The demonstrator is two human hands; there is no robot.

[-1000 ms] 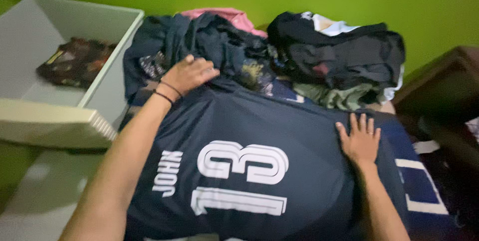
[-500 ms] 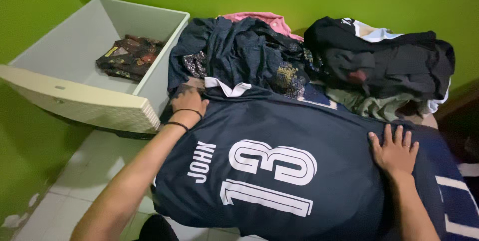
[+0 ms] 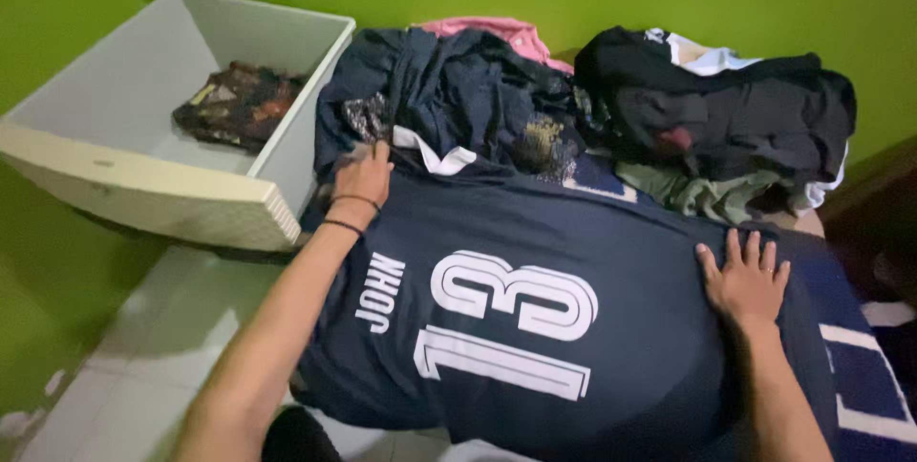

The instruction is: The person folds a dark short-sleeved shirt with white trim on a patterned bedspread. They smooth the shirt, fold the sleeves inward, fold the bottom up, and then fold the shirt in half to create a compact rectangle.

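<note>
Here, left hand pinching the navy jersey near its white collar, right hand pressed flat and open-fingered on the far hem, keeping it spread taut over the bed's near edge; grey drawer alongside.

Your jersey runs off the bottom edge of the picture, so you cannot see its hem. Its left sleeve is tucked beneath your left hand, whose fingertips sink into the cloth, so whether that grip pinches or only presses cannot be told. Your forearms are both cut off by the lower edge. Whatever the jersey lies on is hidden under it. The dark pile covers most of a white garment and an olive one. The folded patterned cloth in the drawer is too blurred to make out.
</note>
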